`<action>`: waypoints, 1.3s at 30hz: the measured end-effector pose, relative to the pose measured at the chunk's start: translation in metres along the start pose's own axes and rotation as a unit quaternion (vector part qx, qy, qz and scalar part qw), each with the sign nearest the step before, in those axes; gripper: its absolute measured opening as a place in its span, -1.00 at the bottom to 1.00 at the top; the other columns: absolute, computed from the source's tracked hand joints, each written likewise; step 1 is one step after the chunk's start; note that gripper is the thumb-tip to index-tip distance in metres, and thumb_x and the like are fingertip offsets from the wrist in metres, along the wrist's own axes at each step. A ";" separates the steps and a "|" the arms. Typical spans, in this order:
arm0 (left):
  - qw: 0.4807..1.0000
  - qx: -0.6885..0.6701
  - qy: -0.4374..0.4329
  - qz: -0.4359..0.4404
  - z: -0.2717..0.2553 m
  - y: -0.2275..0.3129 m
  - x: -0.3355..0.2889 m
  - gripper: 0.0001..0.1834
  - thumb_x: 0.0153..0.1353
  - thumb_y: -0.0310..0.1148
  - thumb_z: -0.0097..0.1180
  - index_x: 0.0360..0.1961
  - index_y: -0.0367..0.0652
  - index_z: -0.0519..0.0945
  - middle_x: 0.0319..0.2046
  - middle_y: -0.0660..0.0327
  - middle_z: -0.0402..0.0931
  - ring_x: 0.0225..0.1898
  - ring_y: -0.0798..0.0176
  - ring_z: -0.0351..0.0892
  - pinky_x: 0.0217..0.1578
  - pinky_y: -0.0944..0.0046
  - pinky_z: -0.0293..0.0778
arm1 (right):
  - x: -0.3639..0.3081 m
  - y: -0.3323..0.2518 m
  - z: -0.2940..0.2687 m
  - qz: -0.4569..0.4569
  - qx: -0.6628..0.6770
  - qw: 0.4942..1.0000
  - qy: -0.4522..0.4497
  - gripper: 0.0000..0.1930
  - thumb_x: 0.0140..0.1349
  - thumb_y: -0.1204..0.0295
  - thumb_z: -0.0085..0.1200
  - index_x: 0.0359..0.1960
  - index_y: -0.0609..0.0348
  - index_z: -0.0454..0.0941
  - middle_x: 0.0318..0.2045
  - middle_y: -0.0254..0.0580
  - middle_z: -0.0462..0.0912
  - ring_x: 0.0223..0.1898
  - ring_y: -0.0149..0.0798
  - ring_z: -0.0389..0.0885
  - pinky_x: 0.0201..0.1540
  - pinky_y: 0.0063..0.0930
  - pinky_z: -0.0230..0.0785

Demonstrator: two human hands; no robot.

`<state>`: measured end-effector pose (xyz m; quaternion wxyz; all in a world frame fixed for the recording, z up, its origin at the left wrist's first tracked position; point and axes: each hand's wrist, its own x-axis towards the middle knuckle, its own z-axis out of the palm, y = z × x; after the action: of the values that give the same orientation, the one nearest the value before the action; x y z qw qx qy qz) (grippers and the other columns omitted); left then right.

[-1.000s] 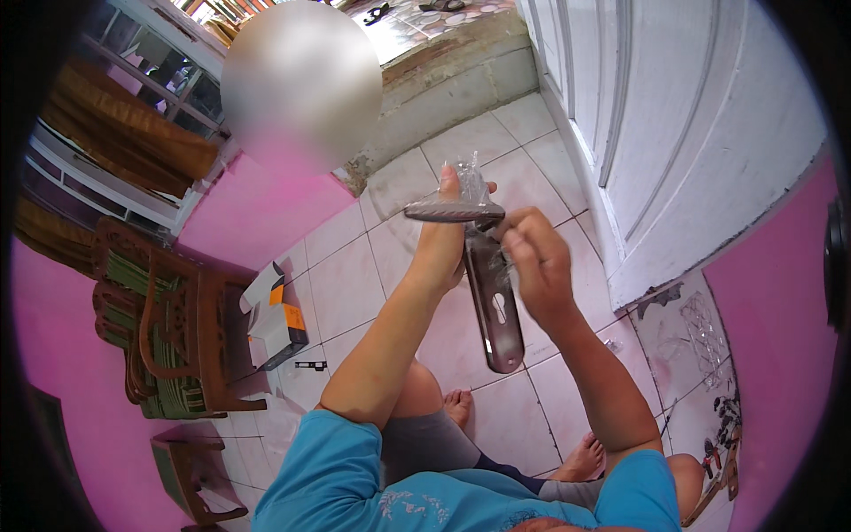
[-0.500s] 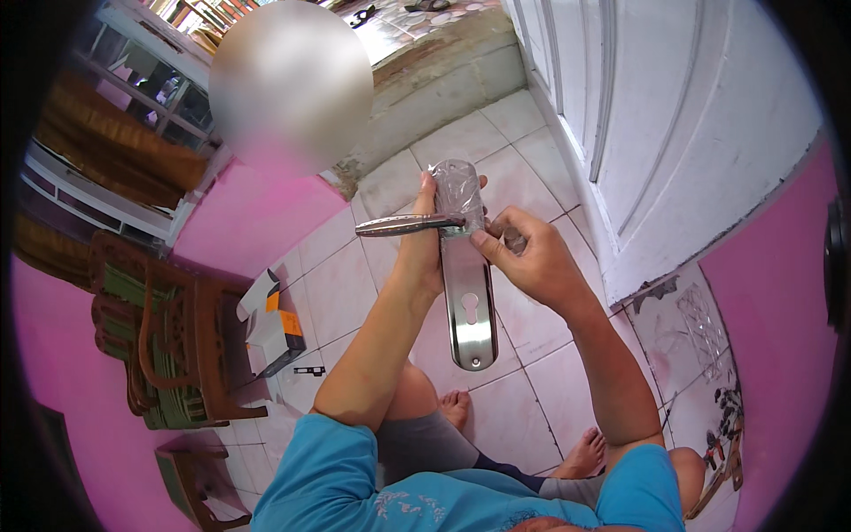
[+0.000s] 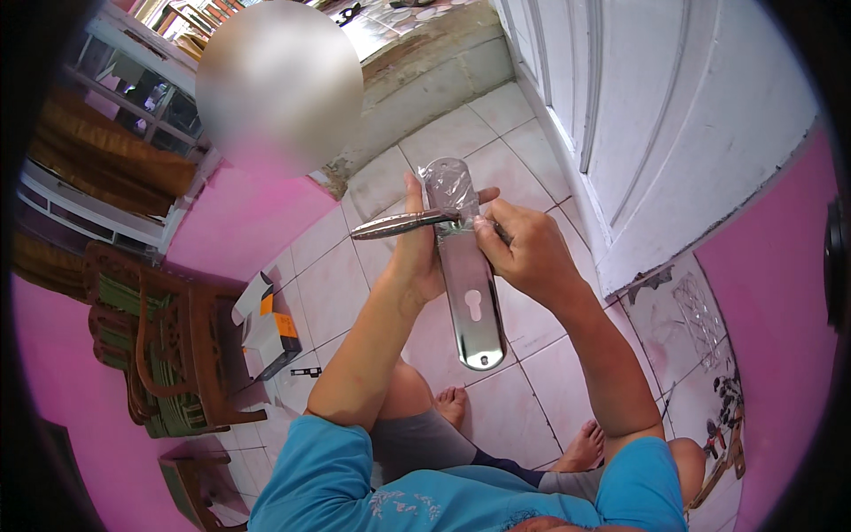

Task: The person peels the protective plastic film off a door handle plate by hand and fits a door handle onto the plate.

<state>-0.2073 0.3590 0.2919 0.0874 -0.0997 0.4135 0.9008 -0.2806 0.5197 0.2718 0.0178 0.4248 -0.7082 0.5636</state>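
Our left hand (image 3: 424, 263) cradles the long, round-ended, brushed silver metal door-handle plate (image 3: 463, 266) from behind, thumb along its upper left edge and fingertips showing past its right edge. The thumb and curled fingers of our right hand (image 3: 532, 251) are closed narrowly at the plate's right edge, where the clear, crinkled plastic film (image 3: 450, 188) ends; whether they pinch film alone or metal too is hard for us to make out. The plate is between both hands, over the pale tiled floor (image 3: 328, 297), with its dark, patterned metal lever (image 3: 401, 223) jutting left across our left wrist.

We judge the plate stiff and fairly weighty, smooth enough to slip where bare, its finish liable to scratch. The lever should pull the weight leftward, so the long edges near it look the best hold. The film should be light, soft and clingy, best taken by a loose edge.

Farther out to the left, a white, black and orange cardboard box (image 3: 262, 335) lies open-flapped; we cannot tell what it contains. A small, flat black piece (image 3: 306, 372) lies just beside it.
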 end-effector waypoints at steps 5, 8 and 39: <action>0.980 -0.110 0.167 -0.009 0.028 -0.013 -0.002 -0.05 0.42 0.42 -0.60 0.19 -0.26 0.47 -0.15 0.02 0.62 -0.13 0.05 0.68 -0.09 -0.04 0.67 | 0.001 0.004 -0.011 0.106 0.100 0.989 -0.038 -0.75 0.37 0.36 0.02 -0.42 0.29 0.45 -0.70 -0.01 0.52 -0.62 -0.07 0.61 -0.51 -0.24 0.38; 0.995 -0.065 0.077 -0.026 -0.002 -0.019 -0.003 -0.18 0.49 0.31 -0.55 0.04 -0.25 0.50 -0.27 0.04 0.60 -0.30 0.04 0.68 -0.18 0.01 0.69 | 0.005 0.003 -0.018 0.114 0.121 0.984 -0.061 -0.76 0.39 0.39 0.03 -0.40 0.32 0.46 -0.69 -0.13 0.50 -0.61 -0.31 0.55 -0.52 -0.37 0.36; 0.994 0.063 0.013 0.094 0.034 0.005 -0.039 -0.15 0.41 0.39 -0.36 0.36 -0.14 0.26 -0.47 0.17 0.42 -0.56 0.25 0.43 -0.63 0.27 0.46 | 0.021 0.056 -0.066 0.225 -0.094 0.957 0.155 -0.77 0.48 0.36 -0.03 -0.30 0.28 0.45 -0.48 -0.03 0.57 -0.41 -0.10 0.63 -0.33 -0.21 0.46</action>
<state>-0.1749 0.3792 0.3273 0.0034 -0.0666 0.4777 0.8760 -0.3589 0.5616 0.2628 0.0401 0.1579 -0.8237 0.5431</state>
